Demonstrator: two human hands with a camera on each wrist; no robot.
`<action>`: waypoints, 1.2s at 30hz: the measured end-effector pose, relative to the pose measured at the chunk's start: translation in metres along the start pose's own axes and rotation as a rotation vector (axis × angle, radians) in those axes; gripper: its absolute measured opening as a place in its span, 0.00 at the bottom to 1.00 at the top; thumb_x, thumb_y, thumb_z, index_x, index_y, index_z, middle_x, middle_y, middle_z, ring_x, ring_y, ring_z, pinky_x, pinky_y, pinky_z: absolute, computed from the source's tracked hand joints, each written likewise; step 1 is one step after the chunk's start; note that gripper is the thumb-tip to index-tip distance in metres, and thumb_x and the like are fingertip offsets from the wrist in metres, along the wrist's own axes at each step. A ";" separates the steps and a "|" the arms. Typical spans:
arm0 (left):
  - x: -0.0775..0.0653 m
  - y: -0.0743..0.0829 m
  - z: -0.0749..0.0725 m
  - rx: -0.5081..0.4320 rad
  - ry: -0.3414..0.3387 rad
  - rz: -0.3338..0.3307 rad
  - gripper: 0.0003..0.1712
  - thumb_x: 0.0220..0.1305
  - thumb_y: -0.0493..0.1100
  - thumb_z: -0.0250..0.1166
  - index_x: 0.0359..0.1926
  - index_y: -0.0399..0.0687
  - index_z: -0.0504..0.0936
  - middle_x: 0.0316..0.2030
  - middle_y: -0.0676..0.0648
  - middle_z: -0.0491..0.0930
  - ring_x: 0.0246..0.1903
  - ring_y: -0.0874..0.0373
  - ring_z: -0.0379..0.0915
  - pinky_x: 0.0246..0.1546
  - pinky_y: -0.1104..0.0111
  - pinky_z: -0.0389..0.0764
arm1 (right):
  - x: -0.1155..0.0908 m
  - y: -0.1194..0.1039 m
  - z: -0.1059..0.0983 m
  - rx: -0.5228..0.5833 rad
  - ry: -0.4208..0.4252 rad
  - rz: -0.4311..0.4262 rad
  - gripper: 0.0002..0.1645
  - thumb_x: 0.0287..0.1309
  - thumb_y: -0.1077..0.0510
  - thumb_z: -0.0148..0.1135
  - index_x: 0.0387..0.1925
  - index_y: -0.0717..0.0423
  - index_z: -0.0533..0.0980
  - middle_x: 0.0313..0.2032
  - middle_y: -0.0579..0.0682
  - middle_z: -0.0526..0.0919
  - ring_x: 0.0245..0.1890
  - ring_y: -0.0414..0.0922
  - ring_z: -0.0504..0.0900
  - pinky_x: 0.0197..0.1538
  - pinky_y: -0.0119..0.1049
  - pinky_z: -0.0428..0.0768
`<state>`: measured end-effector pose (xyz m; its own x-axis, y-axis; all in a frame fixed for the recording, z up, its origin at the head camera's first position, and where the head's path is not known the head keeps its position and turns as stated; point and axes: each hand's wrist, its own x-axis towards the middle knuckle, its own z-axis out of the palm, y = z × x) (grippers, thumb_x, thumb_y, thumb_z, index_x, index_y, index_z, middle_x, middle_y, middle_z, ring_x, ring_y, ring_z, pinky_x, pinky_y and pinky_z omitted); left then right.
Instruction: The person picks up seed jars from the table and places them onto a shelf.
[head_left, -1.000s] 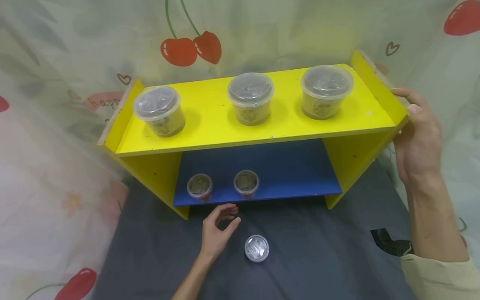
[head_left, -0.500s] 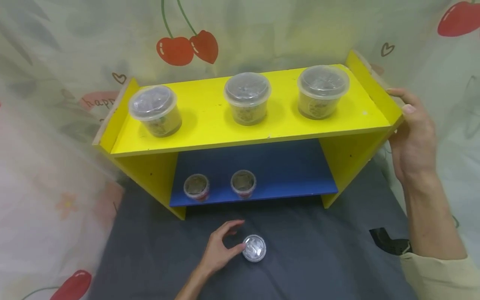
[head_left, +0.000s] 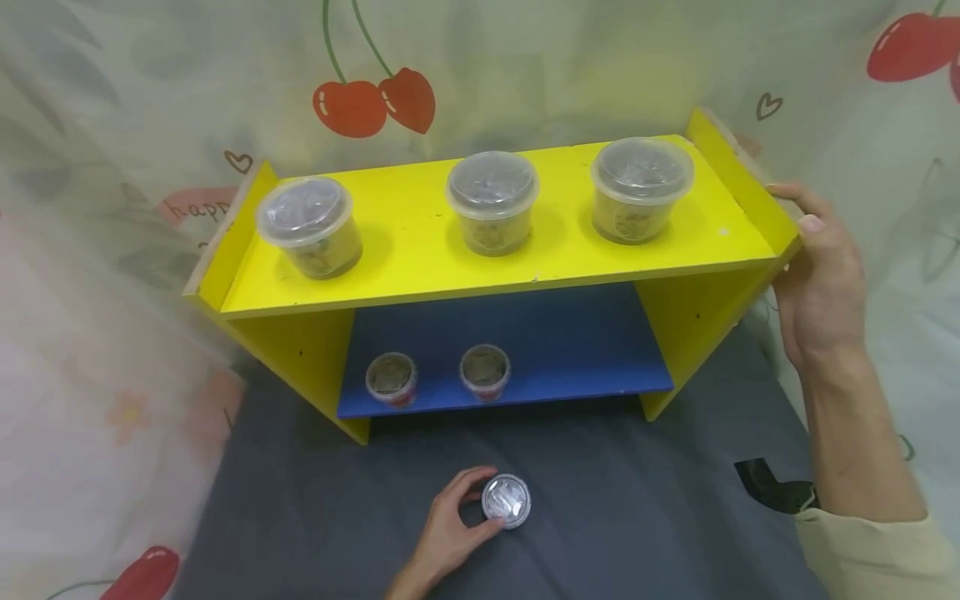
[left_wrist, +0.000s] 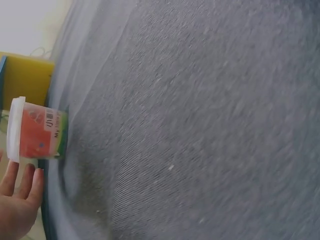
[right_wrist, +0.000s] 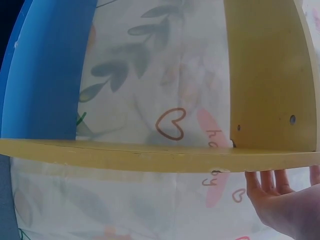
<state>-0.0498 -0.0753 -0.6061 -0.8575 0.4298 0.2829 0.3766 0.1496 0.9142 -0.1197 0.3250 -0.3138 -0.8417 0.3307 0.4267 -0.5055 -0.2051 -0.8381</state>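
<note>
On the dark cloth, a small clear-lidded cup (head_left: 506, 500) stands in front of the shelf unit. My left hand (head_left: 448, 525) spreads thumb and fingers about its near-left side, the tips at the lid's rim. In the left wrist view the cup (left_wrist: 39, 129) shows a red and green printed label, and the fingers (left_wrist: 36, 187) are fairly straight beside its lid. My right hand (head_left: 823, 287) rests against the right side board of the yellow shelf unit (head_left: 405, 208). In the right wrist view its fingertips touch the board's outer face.
Three larger lidded tubs, at left (head_left: 309, 225), middle (head_left: 492, 202) and right (head_left: 640, 190), stand on the yellow top. Two small cups, one left (head_left: 392, 377) and one right (head_left: 485, 372), sit near the blue shelf's (head_left: 577, 354) front edge. A black object (head_left: 776, 487) lies by the right forearm.
My left hand has moved down and right from below the blue shelf to the cup on the cloth. The right hand stays at the side board.
</note>
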 end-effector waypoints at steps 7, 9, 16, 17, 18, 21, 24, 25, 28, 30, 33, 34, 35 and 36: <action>-0.007 -0.004 0.004 0.019 0.031 -0.053 0.37 0.49 0.40 0.79 0.61 0.38 0.76 0.57 0.44 0.77 0.54 0.48 0.76 0.49 0.59 0.81 | 0.000 -0.001 0.001 -0.003 0.014 0.012 0.26 0.66 0.55 0.49 0.60 0.67 0.72 0.31 0.54 0.77 0.41 0.50 0.72 0.58 0.45 0.62; -0.007 -0.005 0.006 0.022 0.031 -0.053 0.38 0.49 0.41 0.79 0.61 0.38 0.75 0.57 0.43 0.77 0.55 0.48 0.76 0.50 0.59 0.81 | 0.000 -0.002 0.002 -0.009 0.015 0.012 0.26 0.67 0.55 0.48 0.60 0.67 0.72 0.31 0.54 0.77 0.42 0.50 0.72 0.58 0.47 0.60; -0.005 -0.005 0.010 -0.022 0.049 -0.065 0.40 0.46 0.37 0.81 0.61 0.37 0.75 0.57 0.41 0.78 0.56 0.47 0.75 0.52 0.58 0.80 | 0.001 -0.002 0.002 -0.008 0.013 0.009 0.26 0.67 0.55 0.48 0.60 0.67 0.72 0.31 0.53 0.77 0.43 0.50 0.72 0.59 0.49 0.57; -0.005 -0.005 0.010 -0.021 0.052 -0.073 0.40 0.45 0.36 0.81 0.61 0.37 0.75 0.57 0.40 0.78 0.56 0.46 0.75 0.52 0.58 0.79 | 0.001 -0.002 0.002 -0.006 0.012 0.009 0.26 0.67 0.55 0.47 0.59 0.68 0.72 0.31 0.53 0.77 0.43 0.50 0.72 0.59 0.49 0.58; -0.006 -0.004 0.011 -0.019 0.054 -0.080 0.41 0.44 0.35 0.81 0.61 0.37 0.75 0.57 0.39 0.78 0.56 0.45 0.75 0.53 0.58 0.79 | 0.001 -0.001 0.002 -0.005 0.011 0.010 0.26 0.67 0.56 0.47 0.59 0.68 0.73 0.30 0.53 0.77 0.42 0.50 0.72 0.59 0.48 0.59; -0.007 -0.003 0.014 -0.033 0.057 -0.120 0.41 0.43 0.31 0.80 0.61 0.35 0.75 0.57 0.36 0.77 0.57 0.41 0.75 0.56 0.55 0.77 | 0.001 -0.001 0.001 0.004 -0.001 0.012 0.25 0.67 0.56 0.46 0.59 0.68 0.72 0.30 0.54 0.77 0.41 0.50 0.73 0.58 0.46 0.62; -0.009 -0.003 0.018 -0.058 0.059 -0.184 0.43 0.43 0.30 0.79 0.63 0.35 0.74 0.58 0.37 0.77 0.57 0.40 0.75 0.59 0.54 0.73 | 0.001 -0.001 -0.001 0.020 -0.009 0.016 0.25 0.67 0.57 0.46 0.59 0.68 0.72 0.29 0.54 0.77 0.38 0.50 0.73 0.56 0.43 0.65; -0.009 -0.003 0.019 -0.064 0.061 -0.202 0.43 0.43 0.30 0.79 0.63 0.35 0.73 0.59 0.38 0.77 0.57 0.40 0.75 0.60 0.54 0.72 | 0.001 0.000 -0.001 0.021 -0.008 0.016 0.25 0.67 0.57 0.46 0.59 0.68 0.72 0.29 0.54 0.77 0.38 0.50 0.73 0.56 0.43 0.65; -0.012 -0.004 0.022 -0.044 0.058 -0.231 0.45 0.44 0.34 0.80 0.65 0.41 0.73 0.60 0.42 0.77 0.58 0.45 0.75 0.61 0.59 0.72 | 0.000 -0.001 -0.001 0.016 -0.002 0.014 0.25 0.67 0.56 0.46 0.59 0.68 0.72 0.30 0.54 0.77 0.38 0.50 0.73 0.56 0.43 0.66; -0.013 -0.006 0.023 -0.021 0.057 -0.226 0.46 0.44 0.37 0.81 0.66 0.45 0.72 0.62 0.45 0.76 0.60 0.48 0.74 0.62 0.63 0.71 | -0.001 -0.001 -0.001 0.008 0.001 0.011 0.25 0.67 0.56 0.46 0.60 0.68 0.72 0.31 0.54 0.77 0.40 0.50 0.73 0.56 0.44 0.65; -0.014 -0.008 0.026 0.024 0.054 -0.195 0.48 0.44 0.41 0.82 0.68 0.46 0.71 0.63 0.46 0.75 0.62 0.50 0.71 0.62 0.68 0.70 | -0.001 -0.001 0.001 -0.007 0.009 0.007 0.26 0.68 0.56 0.46 0.60 0.67 0.72 0.31 0.54 0.77 0.40 0.50 0.73 0.57 0.45 0.64; -0.014 -0.009 0.026 0.030 0.054 -0.191 0.49 0.44 0.42 0.82 0.68 0.47 0.71 0.64 0.47 0.74 0.63 0.51 0.70 0.63 0.69 0.68 | -0.001 -0.001 0.001 -0.007 0.013 0.008 0.26 0.68 0.55 0.46 0.60 0.67 0.72 0.31 0.54 0.77 0.40 0.50 0.73 0.57 0.45 0.64; -0.014 -0.009 0.027 0.046 0.055 -0.179 0.49 0.44 0.42 0.82 0.69 0.46 0.70 0.64 0.47 0.74 0.63 0.51 0.70 0.62 0.70 0.68 | 0.000 -0.001 0.002 -0.006 0.015 0.008 0.26 0.68 0.55 0.46 0.60 0.67 0.72 0.31 0.54 0.77 0.40 0.50 0.73 0.57 0.45 0.63; -0.014 -0.010 0.028 0.059 0.055 -0.169 0.50 0.44 0.43 0.82 0.69 0.45 0.70 0.64 0.46 0.74 0.64 0.51 0.69 0.63 0.70 0.68 | 0.000 -0.001 0.003 -0.003 0.017 0.008 0.26 0.68 0.55 0.46 0.60 0.67 0.72 0.31 0.54 0.78 0.40 0.50 0.73 0.58 0.46 0.63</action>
<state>-0.0321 -0.0581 -0.6266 -0.9275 0.3452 0.1436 0.2440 0.2680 0.9320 -0.1196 0.3226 -0.3125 -0.8425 0.3445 0.4142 -0.4980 -0.2048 -0.8427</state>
